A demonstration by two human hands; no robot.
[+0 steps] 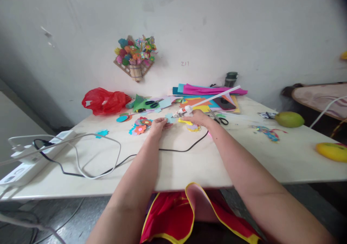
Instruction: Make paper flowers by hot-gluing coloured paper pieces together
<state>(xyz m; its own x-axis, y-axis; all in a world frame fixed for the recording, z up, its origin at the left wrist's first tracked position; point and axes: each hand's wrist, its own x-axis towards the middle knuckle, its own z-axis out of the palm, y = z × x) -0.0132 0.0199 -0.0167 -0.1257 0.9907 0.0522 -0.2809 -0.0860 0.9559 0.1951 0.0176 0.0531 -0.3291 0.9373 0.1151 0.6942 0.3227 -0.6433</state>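
Observation:
Near the middle of the table, my left hand (159,125) pinches a light blue paper piece (170,118) by its left edge. My right hand (199,117) is closed around a white glue gun (187,110) with a yellow trigger. The gun's nozzle points left and is at the blue paper; whether they touch cannot be made out. A long white glue stick (217,97) sticks out of the gun's back, up to the right. Colourful paper flowers (140,128) lie left of my left hand. Yellow-edged paper pieces (193,128) lie below the gun.
A power strip (35,157) with looping cables is at the left. A black cord (173,150) crosses the table in front of my hands. Scissors (222,120) lie right of my right hand. Behind are a red bag (105,101) and coloured sheets (208,89). A green mango (289,119) sits at the right.

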